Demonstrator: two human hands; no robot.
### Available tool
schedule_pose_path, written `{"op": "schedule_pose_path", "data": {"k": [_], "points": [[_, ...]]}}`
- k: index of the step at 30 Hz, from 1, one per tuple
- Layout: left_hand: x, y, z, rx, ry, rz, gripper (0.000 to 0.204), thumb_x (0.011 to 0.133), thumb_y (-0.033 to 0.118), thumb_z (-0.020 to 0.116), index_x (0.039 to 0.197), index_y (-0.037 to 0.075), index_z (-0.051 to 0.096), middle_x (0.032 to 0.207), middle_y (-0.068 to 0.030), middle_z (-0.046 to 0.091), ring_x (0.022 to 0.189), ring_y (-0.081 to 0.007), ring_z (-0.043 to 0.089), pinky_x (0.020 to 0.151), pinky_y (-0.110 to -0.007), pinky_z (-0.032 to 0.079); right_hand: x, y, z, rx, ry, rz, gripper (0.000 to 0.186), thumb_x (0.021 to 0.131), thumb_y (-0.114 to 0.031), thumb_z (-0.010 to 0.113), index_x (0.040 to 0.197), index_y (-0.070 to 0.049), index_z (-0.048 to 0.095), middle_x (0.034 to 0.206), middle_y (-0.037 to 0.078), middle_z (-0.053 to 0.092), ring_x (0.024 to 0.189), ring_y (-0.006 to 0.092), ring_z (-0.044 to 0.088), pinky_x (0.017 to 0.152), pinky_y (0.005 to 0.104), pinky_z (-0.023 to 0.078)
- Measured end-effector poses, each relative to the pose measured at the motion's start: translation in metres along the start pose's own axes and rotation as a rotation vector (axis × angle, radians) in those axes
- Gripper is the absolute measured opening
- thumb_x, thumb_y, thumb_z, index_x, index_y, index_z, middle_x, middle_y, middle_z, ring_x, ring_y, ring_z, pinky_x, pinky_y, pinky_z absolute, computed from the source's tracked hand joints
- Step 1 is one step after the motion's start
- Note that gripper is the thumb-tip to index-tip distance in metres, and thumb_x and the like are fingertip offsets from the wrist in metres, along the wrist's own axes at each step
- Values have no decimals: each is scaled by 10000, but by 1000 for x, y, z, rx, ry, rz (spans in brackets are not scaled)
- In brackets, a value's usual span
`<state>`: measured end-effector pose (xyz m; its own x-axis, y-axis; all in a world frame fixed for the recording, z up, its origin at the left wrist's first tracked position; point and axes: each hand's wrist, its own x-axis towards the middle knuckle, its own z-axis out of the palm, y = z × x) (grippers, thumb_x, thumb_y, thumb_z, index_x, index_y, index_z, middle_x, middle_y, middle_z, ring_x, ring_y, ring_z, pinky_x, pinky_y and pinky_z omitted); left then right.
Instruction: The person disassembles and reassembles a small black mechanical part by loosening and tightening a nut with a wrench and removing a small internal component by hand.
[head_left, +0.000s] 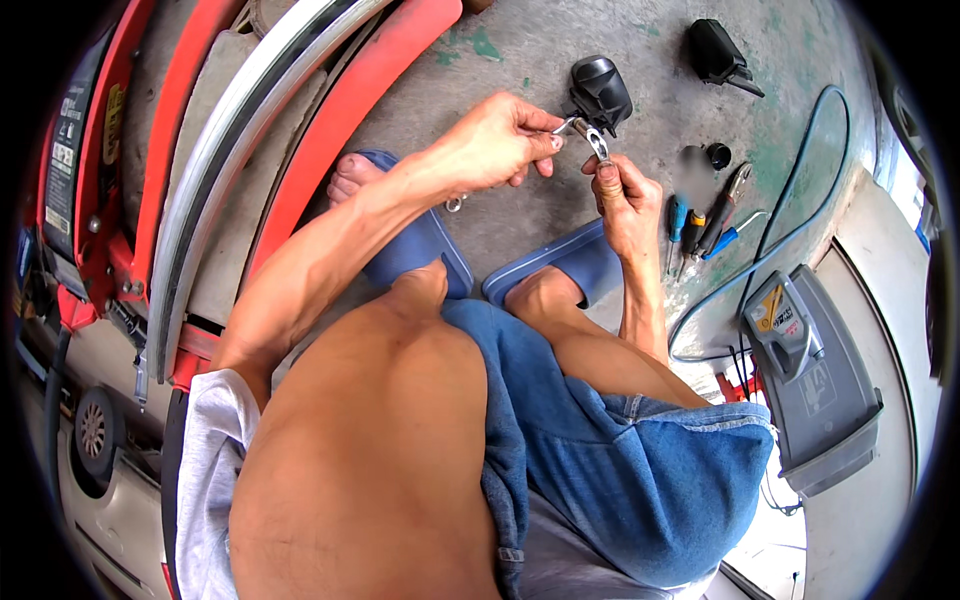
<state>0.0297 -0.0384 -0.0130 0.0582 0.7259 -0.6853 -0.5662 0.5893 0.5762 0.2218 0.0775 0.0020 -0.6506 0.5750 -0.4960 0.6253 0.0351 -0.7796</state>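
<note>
Head view: my left grip is narrow, with thumb and finger pinched on a small metal bit. My right grip is closed around the low end of a silver tool, which points up and away from me. The metal bit and the top of the tool are close together, between my two grips. Just past them is a shiny black part. I cannot tell if it is held up or rests on the floor. To the right of my right grip, a blue screwdriver, a yellow and black screwdriver, pliers and a blue hook tool lie near each other on the floor. A round black cap is just above them. Farther up lies a black box. A blue cord bends along the right side.
</note>
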Motion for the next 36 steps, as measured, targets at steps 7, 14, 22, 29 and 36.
{"op": "schedule_pose_path", "data": {"k": [7, 14, 22, 29, 36], "points": [[-5, -15, 10, -151, 68, 46, 424, 923, 142, 625, 1277, -75, 537, 793, -53, 671, 562, -64, 493, 491, -212, 401, -1, 0, 4, 37, 30, 5, 283, 957, -297, 605, 891, -28, 666, 588, -39, 468, 557, 59, 417, 500, 241, 340], [4, -5, -6, -46, -48, -28, 391, 925, 193, 634, 1268, 11, 584, 840, -20, 672, 569, -46, 499, 488, -192, 400, -2, -2, 3, 114, -6, 71, 316, 964, -316, 593, 885, -18, 659, 596, -47, 468, 538, 45, 394, 481, 227, 299], [14, 14, -14, 236, -36, 24, 302, 911, 155, 637, 1166, -6, 651, 804, -35, 684, 573, -52, 498, 496, -207, 406, 3, -2, 0, 185, -23, 87, 349, 962, -338, 593, 884, -2, 650, 594, -40, 468, 528, 44, 384, 471, 223, 288], [14, 11, -8, 145, -11, 35, 290, 908, 127, 632, 1160, -15, 651, 822, -39, 690, 588, -50, 507, 513, -209, 420, 1, -5, 3, 162, 3, 99, 312, 961, -310, 599, 872, -16, 655, 587, -34, 477, 533, 50, 406, 477, 232, 322], [29, -9, 0, 98, -10, 111, 302, 916, 129, 626, 1178, -21, 640, 835, -43, 692, 601, -57, 501, 542, -210, 423, -6, 1, 15, -14, 61, 93, 296, 964, -299, 597, 879, -21, 655, 564, -17, 470, 541, 59, 413, 488, 249, 349]]}}
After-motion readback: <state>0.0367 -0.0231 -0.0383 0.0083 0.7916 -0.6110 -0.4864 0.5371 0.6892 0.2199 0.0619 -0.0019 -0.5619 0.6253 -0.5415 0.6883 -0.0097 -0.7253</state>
